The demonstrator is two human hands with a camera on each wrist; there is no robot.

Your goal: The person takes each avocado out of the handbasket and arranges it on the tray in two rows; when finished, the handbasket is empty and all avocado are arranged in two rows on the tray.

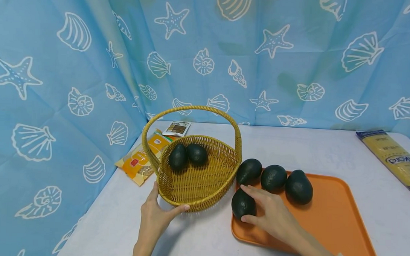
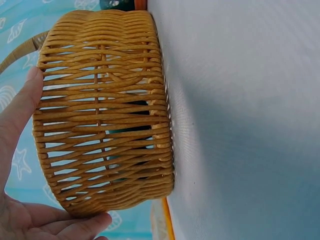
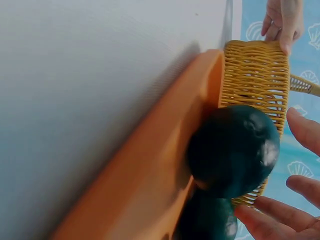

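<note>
An orange packet [image 1: 136, 164] lies furthest left. The left hand [image 1: 156, 216] grips the rim of a wicker basket [image 1: 196, 186] with two avocados [image 1: 178, 157] inside. Just beside it, the right hand [image 1: 273, 211] is loosely spread around an avocado [image 1: 241, 205], not closed on it, at the near left corner of an orange tray [image 1: 327, 222]. Three more avocados [image 1: 273, 178] line its far edge; a yellow bag [image 1: 394, 153] lies beyond, to the right.

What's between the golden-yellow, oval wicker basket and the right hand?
Head view: from the basket to the right hand, a narrow strip of white tabletop, then one dark green, rounded avocado at the left edge of the orange plastic tray.
</note>
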